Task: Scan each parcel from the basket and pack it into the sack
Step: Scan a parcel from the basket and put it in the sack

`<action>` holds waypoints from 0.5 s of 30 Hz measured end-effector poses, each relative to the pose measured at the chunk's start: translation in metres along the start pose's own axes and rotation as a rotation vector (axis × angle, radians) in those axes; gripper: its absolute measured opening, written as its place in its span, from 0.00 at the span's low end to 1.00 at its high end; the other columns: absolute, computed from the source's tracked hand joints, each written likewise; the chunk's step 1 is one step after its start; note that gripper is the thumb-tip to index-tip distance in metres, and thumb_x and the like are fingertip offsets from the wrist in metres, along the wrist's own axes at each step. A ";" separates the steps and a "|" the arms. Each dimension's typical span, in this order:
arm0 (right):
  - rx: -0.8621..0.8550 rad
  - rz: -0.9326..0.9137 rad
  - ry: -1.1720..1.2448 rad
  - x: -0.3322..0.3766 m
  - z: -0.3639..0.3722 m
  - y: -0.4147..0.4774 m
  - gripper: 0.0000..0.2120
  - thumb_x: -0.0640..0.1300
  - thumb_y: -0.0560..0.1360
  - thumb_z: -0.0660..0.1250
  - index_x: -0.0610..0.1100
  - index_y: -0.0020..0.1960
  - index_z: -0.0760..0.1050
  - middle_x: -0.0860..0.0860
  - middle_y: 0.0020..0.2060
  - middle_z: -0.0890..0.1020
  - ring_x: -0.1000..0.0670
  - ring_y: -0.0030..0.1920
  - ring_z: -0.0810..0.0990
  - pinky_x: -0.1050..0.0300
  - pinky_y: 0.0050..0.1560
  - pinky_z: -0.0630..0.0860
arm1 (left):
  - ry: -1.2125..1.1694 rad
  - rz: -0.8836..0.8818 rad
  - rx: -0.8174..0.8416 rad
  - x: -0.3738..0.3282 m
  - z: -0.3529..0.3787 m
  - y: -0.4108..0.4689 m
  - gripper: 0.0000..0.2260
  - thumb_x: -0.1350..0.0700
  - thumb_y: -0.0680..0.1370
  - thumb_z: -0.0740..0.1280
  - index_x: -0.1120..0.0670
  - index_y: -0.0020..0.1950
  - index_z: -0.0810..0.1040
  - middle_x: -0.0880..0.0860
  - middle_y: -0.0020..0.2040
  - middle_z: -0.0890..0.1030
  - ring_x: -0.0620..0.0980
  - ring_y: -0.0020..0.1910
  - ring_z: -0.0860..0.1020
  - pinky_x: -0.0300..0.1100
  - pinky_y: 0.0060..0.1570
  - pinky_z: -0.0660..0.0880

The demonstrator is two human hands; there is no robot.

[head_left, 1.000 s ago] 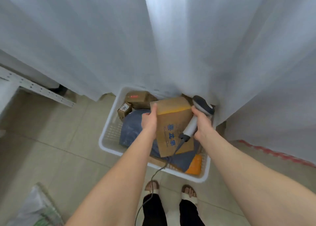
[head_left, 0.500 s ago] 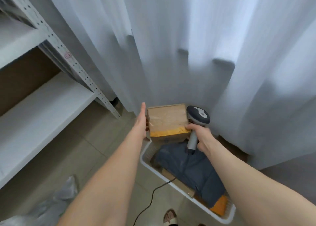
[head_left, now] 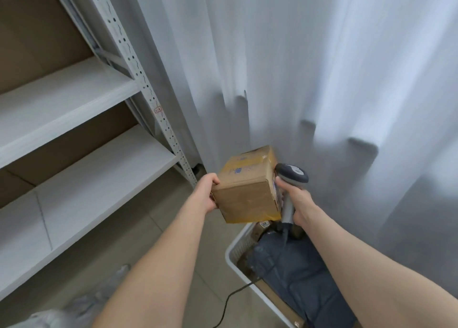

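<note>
A brown cardboard parcel with yellow tape and blue print is held up in the air above the white basket. My left hand grips its left edge. My right hand grips the grey handheld scanner, its head against the parcel's right side. The scanner's black cable trails down to the floor. In the basket lie a dark grey poly bag parcel and small brown boxes, partly hidden. The crumpled whitish sack lies on the floor at lower left.
A white metal shelving rack with bare shelves stands on the left. White curtains hang right behind the parcel and basket. The tiled floor shows between the rack and the basket.
Both hands have lifted the cardboard parcel out of the basket and tilted it, the scanner staying at its right side. The view has swung up and left, showing more of the rack.
</note>
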State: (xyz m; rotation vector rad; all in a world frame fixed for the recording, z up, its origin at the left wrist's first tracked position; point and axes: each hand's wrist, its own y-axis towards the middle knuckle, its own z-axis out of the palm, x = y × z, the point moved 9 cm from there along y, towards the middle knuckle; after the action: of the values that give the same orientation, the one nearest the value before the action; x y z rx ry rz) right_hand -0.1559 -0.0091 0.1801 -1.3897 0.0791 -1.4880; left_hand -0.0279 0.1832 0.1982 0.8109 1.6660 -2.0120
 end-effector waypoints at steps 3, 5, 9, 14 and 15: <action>0.038 0.026 -0.025 0.008 0.005 -0.007 0.19 0.45 0.68 0.77 0.42 0.57 0.77 0.42 0.50 0.84 0.40 0.49 0.83 0.45 0.46 0.81 | 0.043 0.025 -0.014 -0.009 0.000 -0.009 0.08 0.56 0.73 0.66 0.54 0.51 0.74 0.56 0.50 0.76 0.56 0.49 0.75 0.53 0.50 0.74; 0.063 0.032 -0.041 0.015 0.007 -0.010 0.19 0.42 0.68 0.77 0.41 0.57 0.78 0.41 0.48 0.85 0.41 0.45 0.84 0.47 0.42 0.82 | 0.086 0.083 -0.044 -0.017 -0.001 -0.014 0.07 0.57 0.75 0.65 0.54 0.52 0.75 0.57 0.50 0.77 0.56 0.48 0.75 0.53 0.50 0.74; 0.035 -0.040 -0.136 0.035 0.007 -0.014 0.21 0.31 0.69 0.74 0.36 0.60 0.75 0.39 0.51 0.83 0.40 0.46 0.83 0.40 0.53 0.80 | 0.290 0.171 -0.114 -0.029 -0.002 -0.023 0.18 0.64 0.72 0.59 0.53 0.58 0.79 0.57 0.51 0.79 0.55 0.45 0.75 0.43 0.42 0.71; 0.048 -0.106 -0.169 0.057 0.022 -0.022 0.22 0.29 0.71 0.72 0.39 0.62 0.71 0.45 0.45 0.82 0.47 0.39 0.83 0.55 0.31 0.78 | 0.425 0.172 -0.071 -0.034 0.015 -0.037 0.29 0.37 0.68 0.72 0.54 0.60 0.75 0.54 0.53 0.81 0.55 0.51 0.79 0.50 0.57 0.75; 0.058 -0.109 -0.161 0.059 0.025 -0.023 0.22 0.29 0.71 0.72 0.40 0.62 0.71 0.46 0.44 0.82 0.47 0.38 0.83 0.56 0.28 0.77 | 0.422 0.172 -0.029 -0.036 0.021 -0.040 0.33 0.34 0.66 0.72 0.53 0.63 0.74 0.54 0.55 0.81 0.56 0.53 0.79 0.52 0.58 0.75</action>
State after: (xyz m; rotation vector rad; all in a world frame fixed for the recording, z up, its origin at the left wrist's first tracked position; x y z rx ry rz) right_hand -0.1379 -0.0252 0.2434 -1.4809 -0.1417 -1.4501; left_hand -0.0306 0.1688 0.2540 1.3931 1.7619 -1.7805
